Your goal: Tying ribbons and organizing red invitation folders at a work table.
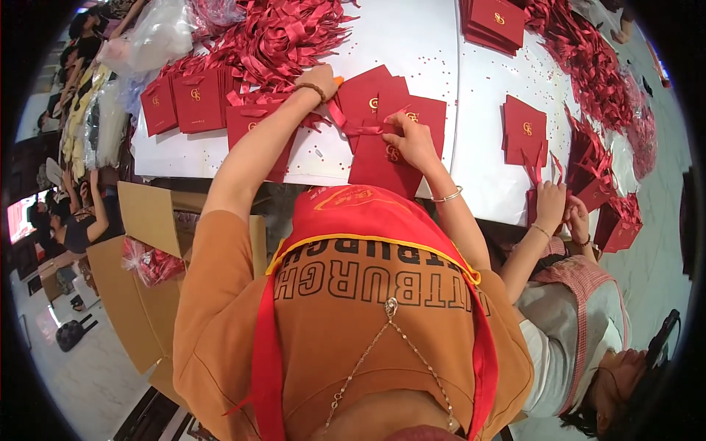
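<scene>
Right hand (415, 143) curled, pinching red ribbon (362, 130), dark-red bag (382, 167) beneath

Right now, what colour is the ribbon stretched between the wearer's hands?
The ribbon is pinkish red, seen in the head view.

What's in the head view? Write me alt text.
A person's right hand pinches a red ribbon over red bags on a white table, the left hand close by. A heap of red ribbons lies beyond; at right, a co-worker's hands handle another ribbon.
</scene>
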{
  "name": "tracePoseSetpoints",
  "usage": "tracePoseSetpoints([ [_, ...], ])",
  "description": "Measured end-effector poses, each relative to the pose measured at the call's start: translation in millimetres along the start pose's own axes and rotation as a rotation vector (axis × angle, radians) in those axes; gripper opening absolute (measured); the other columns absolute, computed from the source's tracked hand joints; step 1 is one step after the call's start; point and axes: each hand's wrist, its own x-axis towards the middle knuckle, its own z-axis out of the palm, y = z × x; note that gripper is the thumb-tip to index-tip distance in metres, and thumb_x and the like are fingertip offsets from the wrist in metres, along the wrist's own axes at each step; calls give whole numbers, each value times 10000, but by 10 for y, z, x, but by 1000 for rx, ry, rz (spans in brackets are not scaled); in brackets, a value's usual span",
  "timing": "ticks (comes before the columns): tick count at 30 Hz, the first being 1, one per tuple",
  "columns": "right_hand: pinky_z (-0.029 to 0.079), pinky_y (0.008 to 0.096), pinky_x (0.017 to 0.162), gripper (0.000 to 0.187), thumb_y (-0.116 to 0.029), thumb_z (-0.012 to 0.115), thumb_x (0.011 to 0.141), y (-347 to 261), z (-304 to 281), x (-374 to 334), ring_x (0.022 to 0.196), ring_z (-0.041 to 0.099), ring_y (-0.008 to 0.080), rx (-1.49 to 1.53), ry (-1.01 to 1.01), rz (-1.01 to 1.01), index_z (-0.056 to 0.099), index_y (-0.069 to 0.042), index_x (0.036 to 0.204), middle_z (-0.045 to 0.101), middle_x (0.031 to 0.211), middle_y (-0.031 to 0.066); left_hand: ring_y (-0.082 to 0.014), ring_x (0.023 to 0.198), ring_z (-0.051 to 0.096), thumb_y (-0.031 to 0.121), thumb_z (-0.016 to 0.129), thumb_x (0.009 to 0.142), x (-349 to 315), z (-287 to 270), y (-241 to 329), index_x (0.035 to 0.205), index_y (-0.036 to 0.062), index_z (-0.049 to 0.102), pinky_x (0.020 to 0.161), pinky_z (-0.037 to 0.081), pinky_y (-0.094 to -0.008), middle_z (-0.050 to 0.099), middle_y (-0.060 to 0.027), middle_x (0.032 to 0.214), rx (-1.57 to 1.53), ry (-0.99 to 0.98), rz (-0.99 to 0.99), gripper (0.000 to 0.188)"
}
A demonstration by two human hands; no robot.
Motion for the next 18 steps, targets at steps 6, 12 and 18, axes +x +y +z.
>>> tracePoseSetpoints([
  [6, 468, 370, 686, 323, -140, 715, 695, 3, -10, 41, 771, 604, 274, 40, -59, 35, 580, -57, 977, 634, 856, 115, -372, 858, 581, 220, 511, 818, -28, 82, -126, 914, 33, 559, 724, 453, -460, 610, -194, 896, -18, 120, 119, 215],
  [12, 452, 384, 712, 316, -165, 730, 671, 14, -44, 77, 798, 581, 289, 6, -100, 74, 606, -50, 937, 614, 851, 112, -200, 676, 576, 226, 579, 808, -510, -61, 453, 884, 46, 556, 629, 449, -314, 603, -107, 742, -633, -94, 347, 196],
  [18, 413, 415, 734, 319, -209, 748, 635, -138, -272, -117, 837, 486, 298, -448, 55, -168, 617, -62, 886, 504, 888, 92, -331, 735, 571, 178, 553, 813, -821, 125, 675, 830, 34, 530, 626, 436, -396, 582, -157, 781, -348, -90, 532, 147],
])
